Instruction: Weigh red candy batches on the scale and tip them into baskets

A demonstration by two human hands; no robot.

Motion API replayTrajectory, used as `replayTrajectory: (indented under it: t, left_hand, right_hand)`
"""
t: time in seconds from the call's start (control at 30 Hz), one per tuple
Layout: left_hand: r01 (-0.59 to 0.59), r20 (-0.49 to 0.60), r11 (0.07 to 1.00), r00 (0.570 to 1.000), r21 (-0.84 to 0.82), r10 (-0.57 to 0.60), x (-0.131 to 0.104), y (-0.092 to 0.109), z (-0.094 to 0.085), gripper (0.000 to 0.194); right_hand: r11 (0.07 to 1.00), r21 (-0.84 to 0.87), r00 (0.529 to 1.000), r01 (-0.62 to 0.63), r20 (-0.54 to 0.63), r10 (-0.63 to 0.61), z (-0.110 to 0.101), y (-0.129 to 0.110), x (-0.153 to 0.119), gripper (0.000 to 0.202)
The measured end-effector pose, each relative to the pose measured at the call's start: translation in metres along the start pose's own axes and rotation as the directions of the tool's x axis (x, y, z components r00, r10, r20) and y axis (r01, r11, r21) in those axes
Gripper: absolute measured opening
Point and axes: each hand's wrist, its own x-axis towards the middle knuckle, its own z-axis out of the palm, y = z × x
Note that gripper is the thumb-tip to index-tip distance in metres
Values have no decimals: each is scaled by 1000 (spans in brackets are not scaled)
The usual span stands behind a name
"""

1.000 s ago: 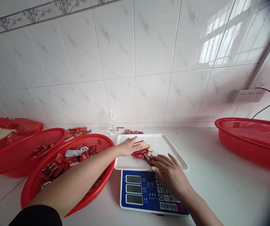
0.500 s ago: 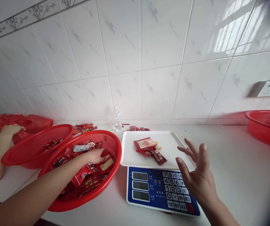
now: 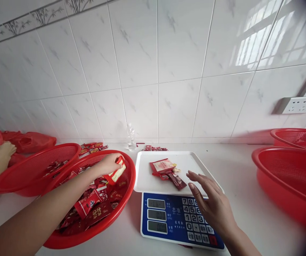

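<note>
My left hand [image 3: 110, 164] grips a red and cream packet [image 3: 117, 173] over the right side of a red basket [image 3: 133, 174] full of red snack packets [image 3: 89, 202]. My right hand [image 3: 211, 199], empty with its fingers apart, hovers above the keypad side of a blue scale [image 3: 175, 213]. On the scale's white tray [image 3: 142, 177] lie a pink and red packet [image 3: 162, 165] and a dark red packet [image 3: 178, 180], partly overlapping.
Another red basket [image 3: 30, 177] stands at the left. Beyond it a person's hands [image 3: 5, 149] touch a red bag [image 3: 35, 142]. A clear bottle [image 3: 131, 138] stands by the wall. Red baskets [image 3: 289, 185] sit at the right, below a power strip [image 3: 301, 105].
My left hand has lifted the red and cream packet from the pile. My right hand has moved left and lowered, its fingers less spread. The view has shifted right, showing another basket.
</note>
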Motion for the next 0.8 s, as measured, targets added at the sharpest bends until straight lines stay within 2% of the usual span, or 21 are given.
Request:
replayTrajectory:
  t: [0.1,0.17,0.23,0.3,0.37,0.47,0.53,0.63,0.8]
  left_hand:
    - [-141,-209,984,964,113,162,2,26,-10,24]
    - [-254,-266,955,920,155,288,3,42,-3,28]
    - [-372,-200,913,894,168,401,4,54,13,31]
    - [-450,-44,880,887,154,461,6,62,34,35]
    - [-467,126,873,883,141,452,9,68,55,50]
    - [-442,263,883,881,159,393,18,76,79,75]
    - [-423,290,888,886,182,362,25,80,88,76]
    - [-408,287,891,893,198,346,38,84,93,64]
    - [-438,213,891,888,123,407,55,84,100,50]
  right_hand:
    - [999,3,999,40,-4,-40,0,0,1,26]
    - [999,16,999,42,14,-43,0,-1,2,26]
    - [1000,23,999,18,33,-19,1,-1,3,27]
    - [1000,27,999,-7,34,6,1,0,4,27]
    - [999,29,999,-20,33,19,2,1,4,27]
    - [1000,25,1000,5,28,-6,4,4,3,26]
    - [999,24,999,22,26,-23,4,5,3,25]
    - [999,26,999,23,27,-24,3,6,4,24]
    - [999,-37,993,30,118,-25,5,8,4,25]
